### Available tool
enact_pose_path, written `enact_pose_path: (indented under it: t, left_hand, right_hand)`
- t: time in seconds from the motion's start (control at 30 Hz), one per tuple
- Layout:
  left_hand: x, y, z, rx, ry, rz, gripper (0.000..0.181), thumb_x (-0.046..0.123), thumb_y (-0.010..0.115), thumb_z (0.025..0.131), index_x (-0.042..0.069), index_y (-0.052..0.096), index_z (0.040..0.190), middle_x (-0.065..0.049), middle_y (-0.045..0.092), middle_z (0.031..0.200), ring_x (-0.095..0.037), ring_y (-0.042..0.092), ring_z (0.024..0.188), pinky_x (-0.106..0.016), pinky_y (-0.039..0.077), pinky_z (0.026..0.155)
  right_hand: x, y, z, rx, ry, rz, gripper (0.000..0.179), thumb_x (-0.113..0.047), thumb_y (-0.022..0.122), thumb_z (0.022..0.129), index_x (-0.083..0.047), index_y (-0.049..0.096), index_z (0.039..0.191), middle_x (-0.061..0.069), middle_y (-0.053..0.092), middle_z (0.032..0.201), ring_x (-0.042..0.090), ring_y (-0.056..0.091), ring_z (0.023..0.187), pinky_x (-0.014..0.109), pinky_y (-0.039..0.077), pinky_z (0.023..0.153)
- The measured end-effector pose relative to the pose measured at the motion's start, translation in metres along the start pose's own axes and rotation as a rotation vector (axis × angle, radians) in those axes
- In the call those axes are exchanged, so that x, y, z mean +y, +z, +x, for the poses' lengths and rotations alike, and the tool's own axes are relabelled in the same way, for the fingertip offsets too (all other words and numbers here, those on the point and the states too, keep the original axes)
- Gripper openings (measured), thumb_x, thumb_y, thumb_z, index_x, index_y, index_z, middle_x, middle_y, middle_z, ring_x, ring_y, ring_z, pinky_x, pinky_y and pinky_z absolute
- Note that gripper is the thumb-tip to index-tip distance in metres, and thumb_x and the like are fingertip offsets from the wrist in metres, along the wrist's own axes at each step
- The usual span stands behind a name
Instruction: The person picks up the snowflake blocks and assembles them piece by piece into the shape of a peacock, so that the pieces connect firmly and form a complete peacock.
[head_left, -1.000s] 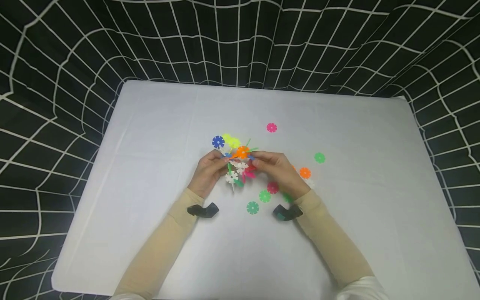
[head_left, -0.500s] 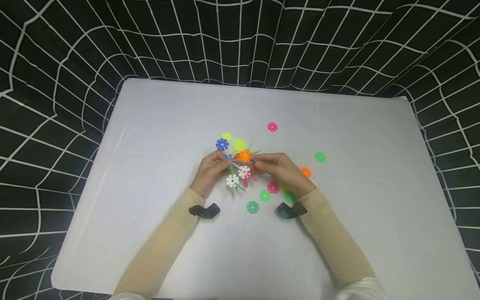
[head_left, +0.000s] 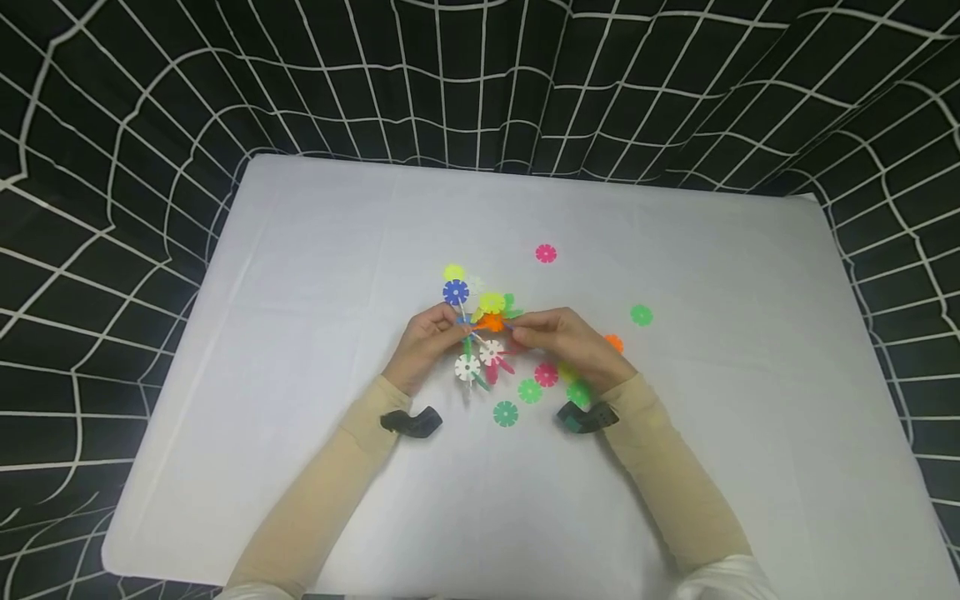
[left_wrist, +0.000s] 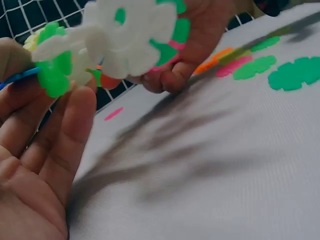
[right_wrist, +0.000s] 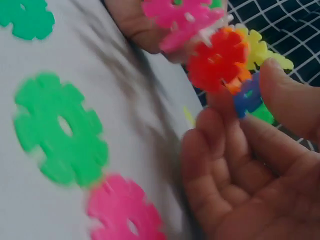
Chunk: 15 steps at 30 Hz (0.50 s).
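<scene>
Both hands hold up a cluster of interlocked snowflake discs (head_left: 491,323) in the middle of the head view. My left hand (head_left: 422,348) pinches its left side, where a blue disc (left_wrist: 21,76) lies between thumb and fingers in the left wrist view. On the cluster's right side, my right hand (head_left: 566,343) pinches another blue disc (right_wrist: 248,96) beside a red disc (right_wrist: 217,61). White discs (head_left: 467,367) and pink ones hang toward the person; a dark blue disc (head_left: 455,292) and yellow discs stick out at the far side. Some joints are hidden by fingers.
Loose discs lie on the white table (head_left: 315,250): a teal one (head_left: 506,414), a light green one (head_left: 529,391) and a pink one (head_left: 546,375) near the right hand. Farther off are another pink disc (head_left: 546,253) and a green disc (head_left: 641,315). Dark grid-patterned cloth (head_left: 480,92) surrounds the table.
The cluster has shifted slightly right and toward the person and turned, so the orange disc now shows more edge-on. Both hands moved along with it and keep their pinch.
</scene>
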<state>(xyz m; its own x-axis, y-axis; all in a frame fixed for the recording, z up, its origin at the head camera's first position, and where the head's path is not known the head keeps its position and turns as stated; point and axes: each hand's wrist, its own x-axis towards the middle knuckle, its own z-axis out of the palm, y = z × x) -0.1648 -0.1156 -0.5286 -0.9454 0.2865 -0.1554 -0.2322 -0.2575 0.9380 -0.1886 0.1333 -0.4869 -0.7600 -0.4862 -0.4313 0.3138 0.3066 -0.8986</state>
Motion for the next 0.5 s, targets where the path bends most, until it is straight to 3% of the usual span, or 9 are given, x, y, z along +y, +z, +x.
enact_pose_path:
  t: [0.17, 0.27, 0.5]
  left_hand:
    - [0.000, -0.003, 0.000, 0.017, -0.002, -0.141, 0.021, -0.001, 0.052, 0.097, 0.015, 0.054, 0.083, 0.008, 0.067, 0.078, -0.008, 0.064, 0.083, -0.021, 0.054, 0.079]
    - [0.000, -0.004, 0.001, 0.017, -0.004, -0.190, 0.021, -0.001, 0.051, 0.098, 0.014, 0.054, 0.083, 0.007, 0.068, 0.082, -0.009, 0.065, 0.088, -0.021, 0.053, 0.082]
    - [0.000, -0.004, 0.003, 0.046, -0.029, -0.217, 0.019, 0.000, 0.055, 0.096, 0.013, 0.055, 0.083, 0.005, 0.065, 0.085, -0.011, 0.065, 0.093, -0.021, 0.055, 0.085]
  right_hand:
    - [0.008, 0.004, 0.004, -0.031, -0.105, 0.076, 0.039, -0.020, 0.064, 0.100, -0.004, 0.063, 0.135, -0.006, 0.075, 0.116, 0.016, 0.064, 0.119, 0.031, 0.051, 0.107]
    - [0.011, 0.006, 0.007, -0.032, -0.123, 0.129, 0.039, -0.021, 0.063, 0.100, -0.005, 0.062, 0.136, -0.009, 0.075, 0.117, 0.015, 0.062, 0.123, 0.025, 0.051, 0.105]
    - [0.012, 0.007, 0.008, -0.010, -0.092, 0.144, 0.035, -0.027, 0.062, 0.101, -0.009, 0.068, 0.130, -0.006, 0.073, 0.119, 0.018, 0.058, 0.125, 0.033, 0.048, 0.112]
